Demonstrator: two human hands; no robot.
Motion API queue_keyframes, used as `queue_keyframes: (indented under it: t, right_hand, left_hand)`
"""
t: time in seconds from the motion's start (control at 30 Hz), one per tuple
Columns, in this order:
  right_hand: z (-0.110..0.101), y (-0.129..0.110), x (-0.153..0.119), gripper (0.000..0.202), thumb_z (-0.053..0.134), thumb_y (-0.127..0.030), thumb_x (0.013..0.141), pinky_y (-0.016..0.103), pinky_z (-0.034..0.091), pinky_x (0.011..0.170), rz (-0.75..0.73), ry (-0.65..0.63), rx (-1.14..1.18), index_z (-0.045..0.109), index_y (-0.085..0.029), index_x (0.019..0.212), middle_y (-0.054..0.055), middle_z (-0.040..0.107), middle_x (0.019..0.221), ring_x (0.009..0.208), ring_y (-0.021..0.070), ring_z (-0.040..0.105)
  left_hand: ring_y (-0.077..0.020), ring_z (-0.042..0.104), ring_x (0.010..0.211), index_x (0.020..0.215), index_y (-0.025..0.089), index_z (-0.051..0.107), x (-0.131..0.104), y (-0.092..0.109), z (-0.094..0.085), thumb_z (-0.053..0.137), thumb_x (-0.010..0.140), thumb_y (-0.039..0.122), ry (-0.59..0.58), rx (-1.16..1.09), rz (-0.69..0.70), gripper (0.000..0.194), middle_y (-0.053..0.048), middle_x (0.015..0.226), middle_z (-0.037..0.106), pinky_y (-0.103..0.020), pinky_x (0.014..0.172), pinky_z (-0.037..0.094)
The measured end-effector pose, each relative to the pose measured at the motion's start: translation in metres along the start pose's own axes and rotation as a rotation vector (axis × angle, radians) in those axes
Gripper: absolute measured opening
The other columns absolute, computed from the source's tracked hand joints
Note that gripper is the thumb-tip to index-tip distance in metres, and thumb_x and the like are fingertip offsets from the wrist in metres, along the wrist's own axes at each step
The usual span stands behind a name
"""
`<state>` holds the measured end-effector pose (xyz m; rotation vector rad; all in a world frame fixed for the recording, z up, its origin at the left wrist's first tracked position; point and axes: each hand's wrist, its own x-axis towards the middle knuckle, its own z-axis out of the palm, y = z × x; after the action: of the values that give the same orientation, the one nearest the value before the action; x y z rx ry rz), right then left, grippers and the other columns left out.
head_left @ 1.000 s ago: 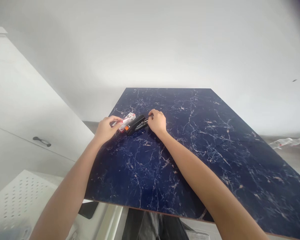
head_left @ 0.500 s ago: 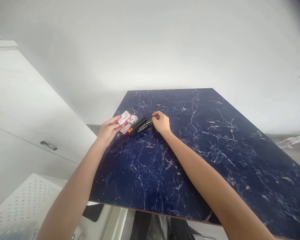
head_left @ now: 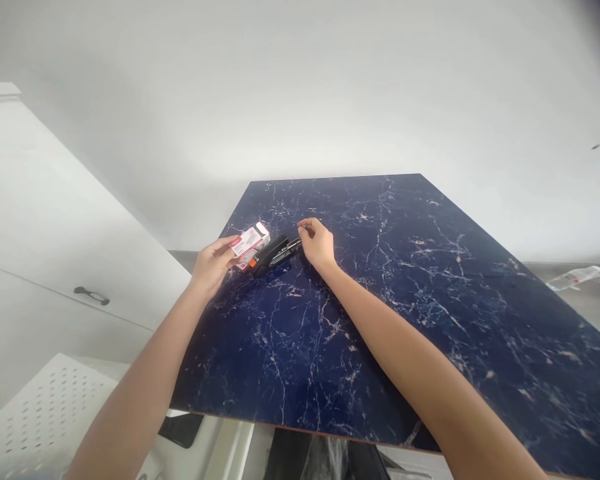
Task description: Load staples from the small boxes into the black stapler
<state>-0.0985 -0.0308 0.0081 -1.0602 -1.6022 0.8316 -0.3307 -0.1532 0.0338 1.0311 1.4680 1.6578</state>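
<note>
My left hand is closed on a small red-and-white box, whose flap stands open at its right end. Under it, another red-and-white box lies partly covered on the table. Just right of the boxes a black stapler with an orange mark rests on the blue marbled table, its metal tray exposed. My right hand is at the tray's far end, thumb and fingertips pinched together; what they hold is too small to make out.
The blue marbled table top reaches to a pale wall. At the left stands a white cabinet with a dark handle, above a white perforated panel. A clear plastic bag lies beyond the right edge.
The held box has turned so its open flap now faces right, over the other box. My right fingertips have drawn closer together above the stapler's end. The view has shifted slightly.
</note>
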Motion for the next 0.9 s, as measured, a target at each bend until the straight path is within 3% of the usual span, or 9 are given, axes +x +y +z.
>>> queue_keyframes:
  t: [0.13,0.27,0.37,0.47,0.6,0.77,0.9]
  right_hand:
    - [0.001,0.000,0.000,0.028,0.057,-0.031,0.091,0.033,0.052,0.091,-0.047,-0.005,0.115,0.065,-0.023,0.116,0.007,0.077,0.111,0.096,0.0193,0.072]
    - [0.001,0.003,0.003,0.024,0.057,-0.035,0.092,0.034,0.052,0.092,-0.053,0.070,0.061,0.070,-0.021,0.107,0.009,0.074,0.109,0.095,0.0203,0.069]
    - [-0.002,0.003,0.004,0.026,0.055,-0.039,0.092,0.032,0.051,0.085,0.016,0.148,0.034,0.068,-0.021,0.106,0.006,0.072,0.094,0.082,0.0186,0.066]
    - [-0.004,0.001,0.003,0.027,0.052,-0.044,0.094,0.030,0.050,0.078,0.080,0.140,0.084,0.065,-0.023,0.105,0.000,0.068,0.078,0.072,0.0170,0.063]
    - [-0.003,-0.002,0.002,0.025,0.054,-0.046,0.092,0.029,0.049,0.075,0.070,0.053,0.124,0.062,-0.024,0.100,-0.001,0.069,0.081,0.073,0.0164,0.063]
    - [-0.002,-0.001,0.003,0.026,0.061,-0.047,0.090,0.030,0.051,0.081,-0.011,0.028,0.172,0.064,-0.023,0.098,0.003,0.074,0.093,0.082,0.0176,0.066]
    - [0.000,-0.009,-0.004,0.028,0.063,-0.050,0.090,0.031,0.053,0.082,-0.093,-0.033,0.172,0.067,-0.023,0.100,0.003,0.076,0.097,0.083,0.0183,0.067]
  left_hand:
    - [-0.0238,0.071,0.095,0.103,0.017,0.077,-0.004,0.000,0.004,0.086,0.071,0.040,0.017,0.081,0.075,0.040,-0.010,0.111,0.075,-0.030,0.069,0.061]
    - [-0.0209,0.072,0.089,0.113,0.021,0.072,-0.007,-0.001,0.009,0.079,0.075,0.036,0.034,0.102,0.111,0.041,-0.008,0.114,0.073,-0.030,0.069,0.061]
    - [-0.0157,0.069,0.069,0.119,0.022,0.066,-0.008,-0.003,0.011,0.075,0.077,0.033,0.035,0.090,0.079,0.044,-0.006,0.100,0.074,-0.030,0.064,0.060]
    - [-0.0139,0.063,0.056,0.112,0.020,0.064,-0.009,-0.003,0.012,0.073,0.078,0.031,0.014,0.085,0.053,0.036,-0.001,0.078,0.070,-0.029,0.057,0.056]
    - [-0.0133,0.063,0.056,0.108,0.020,0.065,-0.012,0.000,0.014,0.073,0.079,0.030,-0.004,0.104,0.083,0.032,-0.002,0.082,0.071,-0.027,0.056,0.056]
    - [-0.0109,0.060,0.056,0.108,0.020,0.069,-0.013,0.000,0.014,0.073,0.080,0.031,0.074,0.196,0.149,0.030,-0.003,0.089,0.073,-0.024,0.056,0.053]
    - [-0.0142,0.067,0.069,0.109,0.021,0.071,-0.013,-0.003,0.014,0.070,0.083,0.032,0.091,0.322,0.225,0.028,-0.006,0.098,0.076,-0.023,0.060,0.052]
